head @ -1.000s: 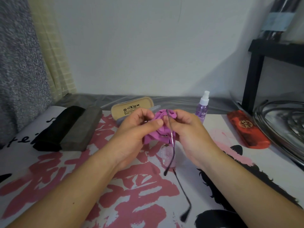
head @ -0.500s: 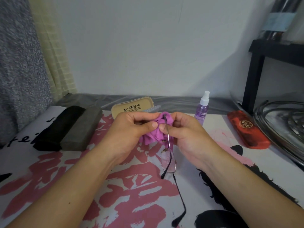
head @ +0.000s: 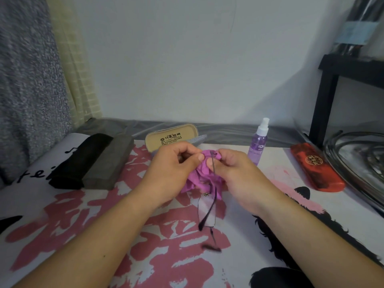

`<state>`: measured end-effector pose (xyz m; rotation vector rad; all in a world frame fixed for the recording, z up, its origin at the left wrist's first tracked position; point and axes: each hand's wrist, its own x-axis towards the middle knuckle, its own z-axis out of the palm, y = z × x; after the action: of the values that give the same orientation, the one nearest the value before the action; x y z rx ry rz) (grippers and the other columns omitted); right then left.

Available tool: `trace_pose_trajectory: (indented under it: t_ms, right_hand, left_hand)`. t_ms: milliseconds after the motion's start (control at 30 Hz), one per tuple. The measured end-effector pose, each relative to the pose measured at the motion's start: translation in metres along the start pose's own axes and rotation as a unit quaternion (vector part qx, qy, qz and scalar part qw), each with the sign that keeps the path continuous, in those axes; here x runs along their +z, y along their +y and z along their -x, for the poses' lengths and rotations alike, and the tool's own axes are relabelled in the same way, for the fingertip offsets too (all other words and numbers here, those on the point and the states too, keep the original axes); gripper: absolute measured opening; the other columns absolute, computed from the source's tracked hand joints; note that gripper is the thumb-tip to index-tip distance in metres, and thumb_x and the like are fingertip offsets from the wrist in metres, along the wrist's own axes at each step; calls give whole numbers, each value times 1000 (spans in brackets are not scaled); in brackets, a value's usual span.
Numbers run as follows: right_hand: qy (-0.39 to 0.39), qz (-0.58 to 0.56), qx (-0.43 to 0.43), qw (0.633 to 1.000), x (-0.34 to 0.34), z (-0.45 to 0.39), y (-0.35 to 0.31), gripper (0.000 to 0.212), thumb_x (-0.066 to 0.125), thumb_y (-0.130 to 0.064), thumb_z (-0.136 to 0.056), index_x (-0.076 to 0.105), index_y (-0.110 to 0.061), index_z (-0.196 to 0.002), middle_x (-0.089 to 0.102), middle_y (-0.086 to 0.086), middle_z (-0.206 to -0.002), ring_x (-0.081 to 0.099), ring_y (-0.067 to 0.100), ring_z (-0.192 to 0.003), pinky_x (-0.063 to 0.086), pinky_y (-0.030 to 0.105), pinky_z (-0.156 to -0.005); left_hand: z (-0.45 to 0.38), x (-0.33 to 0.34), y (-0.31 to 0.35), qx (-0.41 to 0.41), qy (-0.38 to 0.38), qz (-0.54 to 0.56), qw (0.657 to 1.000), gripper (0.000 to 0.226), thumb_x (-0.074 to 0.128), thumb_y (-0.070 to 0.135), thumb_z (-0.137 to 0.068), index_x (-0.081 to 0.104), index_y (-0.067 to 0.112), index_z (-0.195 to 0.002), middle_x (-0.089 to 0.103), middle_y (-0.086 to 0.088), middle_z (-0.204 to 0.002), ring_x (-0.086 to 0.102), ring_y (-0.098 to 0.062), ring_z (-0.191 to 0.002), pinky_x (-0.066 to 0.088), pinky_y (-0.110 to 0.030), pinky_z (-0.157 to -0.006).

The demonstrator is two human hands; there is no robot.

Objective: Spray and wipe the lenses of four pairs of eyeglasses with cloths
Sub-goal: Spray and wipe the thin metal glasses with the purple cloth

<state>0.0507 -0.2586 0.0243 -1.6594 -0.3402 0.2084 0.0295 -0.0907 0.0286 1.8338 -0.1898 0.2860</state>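
Above the middle of the table (head: 311,206), both forearms reach forward and the hands meet. The left hand (head: 169,171) and right hand (head: 239,175) each pinch a bunched purple cloth (head: 200,175) around thin-framed eyeglasses (head: 207,210), thumbs facing each other. One lens hangs below the cloth, temples dangling. A purple spray bottle (head: 260,142) stands just behind the right hand.

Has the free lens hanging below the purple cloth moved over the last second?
Yes. The free lens of the eyeglasses has dropped lower and swung out from behind the purple cloth, judged against the spray bottle, which stays put.
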Motion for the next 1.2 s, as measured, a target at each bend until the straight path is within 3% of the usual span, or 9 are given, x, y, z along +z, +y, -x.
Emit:
trace_pose_trajectory:
  t_ms: [67, 233, 333, 467, 600, 700, 767, 967, 1200]
  right_hand:
    - [-41, -34, 31, 998, -4, 1, 2, 14, 57, 7, -98, 65, -2, -105, 71, 26, -89, 67, 33, -78, 56, 46, -76]
    - [-49, -27, 43, 997, -11, 0, 0, 32, 64, 23, -82, 59, -4, -100, 71, 11, -75, 71, 25, -68, 58, 44, -74]
    - [-19, -28, 24, 999, -10, -2, 0, 25, 70, 15, -83, 61, -4, -98, 74, 15, -81, 73, 35, -80, 59, 52, -86]
    - [2, -41, 9, 999, -5, -1, -1, 10, 66, -2, -94, 64, 2, -103, 75, 22, -90, 74, 40, -83, 58, 54, -85]
    - [-7, -1, 18, 1000, 0, -2, -1, 20, 55, -14, -103, 66, 4, -105, 75, 24, -91, 73, 40, -80, 60, 49, -79]
    - [3, 9, 24, 1000, -2, -4, 3, 17, 54, -10, -104, 68, 0, -103, 74, 26, -97, 72, 46, -92, 55, 61, -92]
    - [1, -11, 24, 1000, -6, -5, 5, 12, 56, -1, -101, 68, -3, -102, 74, 24, -94, 70, 47, -89, 51, 67, -93]
    - [-40, -55, 54, 996, -10, -3, 3, 48, 56, 27, -85, 59, -5, -120, 68, 18, -92, 65, 35, -89, 47, 68, -100]
    - [-85, -31, 70, 993, -13, -3, 4, 80, 56, 34, -78, 53, -17, -138, 63, 17, -111, 61, 31, -97, 45, 65, -105]
  left_hand:
    - [1, -1, -1, -9, -24, -4, 1000, 15, 70, 1, -92, 75, 15, -94, 75, 0, -83, 70, -7, -72, 54, -17, -66]
    - [3, 0, -1, -29, -91, 40, 995, 38, 70, -13, -85, 75, 18, -105, 77, 1, -104, 72, -15, -102, 59, -32, -92]
    - [1, -1, -1, -47, -77, 73, 993, 34, 71, -10, -86, 75, 16, -108, 77, -1, -104, 73, -17, -101, 59, -28, -87]
    - [1, -3, 1, -77, -38, 98, 991, 17, 69, 1, -92, 77, 14, -100, 76, -5, -86, 72, -17, -71, 54, -21, -59]
    - [0, 1, -3, -48, -22, 53, 997, 8, 67, 12, -96, 75, 12, -97, 76, -8, -87, 70, -14, -72, 53, -20, -64]
    - [0, 5, -6, -52, -26, 30, 998, 8, 69, 10, -94, 74, 16, -99, 75, -10, -96, 71, -17, -84, 57, -25, -78]
    - [1, 6, -6, -71, -50, 40, 995, 17, 71, 4, -92, 71, 19, -102, 75, -7, -96, 72, -15, -78, 57, -24, -71]
    - [1, 4, -11, -134, -85, 76, 984, 32, 78, -7, -81, 67, 13, -103, 76, -9, -87, 71, -23, -76, 60, -39, -76]
    - [0, -6, -9, -144, -124, 73, 979, 32, 76, -13, -80, 68, 7, -103, 75, -20, -99, 74, -34, -83, 62, -36, -79]
